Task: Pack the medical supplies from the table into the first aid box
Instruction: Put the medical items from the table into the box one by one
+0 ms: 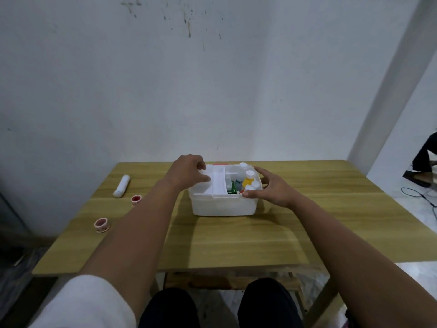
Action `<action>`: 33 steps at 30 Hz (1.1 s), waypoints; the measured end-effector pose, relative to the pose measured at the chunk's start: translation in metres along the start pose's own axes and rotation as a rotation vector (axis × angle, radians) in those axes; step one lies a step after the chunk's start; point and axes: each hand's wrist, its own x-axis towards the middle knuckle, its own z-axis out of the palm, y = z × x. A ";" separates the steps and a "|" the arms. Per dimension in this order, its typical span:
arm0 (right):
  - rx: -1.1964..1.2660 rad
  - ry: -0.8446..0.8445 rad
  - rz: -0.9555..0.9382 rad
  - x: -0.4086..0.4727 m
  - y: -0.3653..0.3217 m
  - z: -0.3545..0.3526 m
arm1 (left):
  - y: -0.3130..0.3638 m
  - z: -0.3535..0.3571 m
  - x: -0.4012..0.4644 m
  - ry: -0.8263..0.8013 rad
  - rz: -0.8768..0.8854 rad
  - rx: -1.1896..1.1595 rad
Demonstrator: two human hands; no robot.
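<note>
The white first aid box point(222, 205) stands open in the middle of the wooden table point(236, 240). A white inner tray point(218, 183) lies across its left half, and my left hand point(189, 172) grips that tray's left part. My right hand point(272, 189) rests on the box's right rim, fingers spread. Inside the right half stand a yellow bottle with a white cap point(248, 179), other white bottles point(243, 166) and a green packet point(233, 189). On the table to the left lie a white bandage roll point(121, 185) and two tape rolls point(136, 200) point(102, 224).
The table stands against a white wall point(212, 79). Its front edge is near my knees point(170, 306). At the far right, on the floor, a person's dark-clothed leg point(425, 157) and cables point(423, 197) show.
</note>
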 end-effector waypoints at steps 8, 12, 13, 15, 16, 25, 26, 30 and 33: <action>0.018 0.010 -0.029 0.004 0.004 0.003 | -0.013 -0.003 -0.004 0.077 -0.011 -0.086; 0.034 0.005 -0.030 0.004 0.003 0.004 | -0.010 -0.001 -0.004 0.046 0.015 0.005; 0.037 0.008 -0.030 0.004 0.003 0.004 | -0.009 0.000 -0.003 0.038 0.018 0.019; 0.031 0.012 -0.038 0.004 0.003 0.004 | -0.007 0.003 -0.001 0.036 0.019 0.032; 0.028 0.012 -0.039 0.003 0.002 0.004 | -0.007 0.005 -0.001 0.037 0.020 0.033; 0.039 0.018 -0.049 0.001 0.002 0.005 | -0.032 -0.005 -0.006 0.264 -0.078 -0.176; 0.042 0.021 -0.049 0.002 0.003 0.005 | -0.040 -0.008 -0.007 0.308 -0.125 -0.178; 0.053 0.042 -0.068 0.003 0.007 0.009 | -0.082 -0.027 -0.018 0.386 -0.364 -0.082; 0.092 0.062 -0.087 0.003 0.007 0.013 | -0.127 -0.042 -0.032 0.329 -0.576 0.083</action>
